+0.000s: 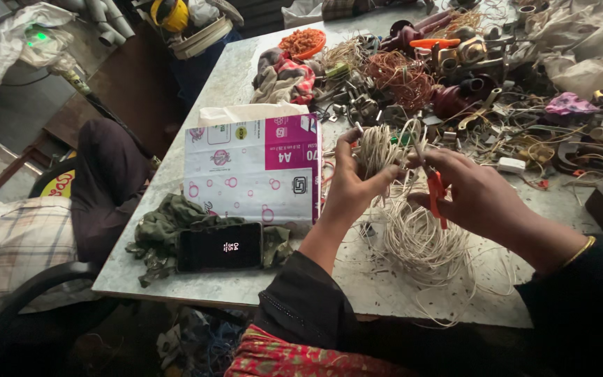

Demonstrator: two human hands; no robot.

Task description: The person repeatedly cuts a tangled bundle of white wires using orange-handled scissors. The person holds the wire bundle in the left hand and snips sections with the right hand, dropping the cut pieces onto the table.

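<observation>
left hand (pixel 349 183): fingers clamped on white wire bundle (pixel 378 148), centre frame; keep it steady.
right hand (pixel 470 192): fingers closed round orange-handled cutters (pixel 435 188); snip clear of fingers.

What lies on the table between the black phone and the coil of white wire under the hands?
In the head view, the left hand's forearm crosses above that stretch; beneath, bare speckled table separates phone from wire coil.

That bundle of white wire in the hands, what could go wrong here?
The right hand works an orange-handled tool close to the left hand fingers gripping the wire bundle, so a slip might nick them. Loose strands trail into the white wire pile below and could tangle or snag on the nearby metal scrap.
</observation>
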